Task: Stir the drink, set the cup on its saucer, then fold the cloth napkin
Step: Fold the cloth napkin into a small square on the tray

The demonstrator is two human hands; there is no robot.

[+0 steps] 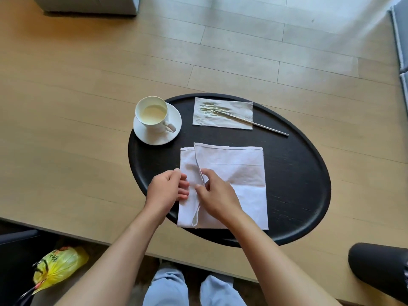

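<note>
I see the napkin (231, 173) on the near worktop (298, 184), long axis near-to-far (folded edge leftward); my left hand (167, 188) and right hand (214, 193) both pinch its flap.

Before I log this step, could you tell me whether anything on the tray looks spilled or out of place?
Only the paper napkin at the tray's far side: it is stained and wrinkled beneath the stirrer's tip.
</note>
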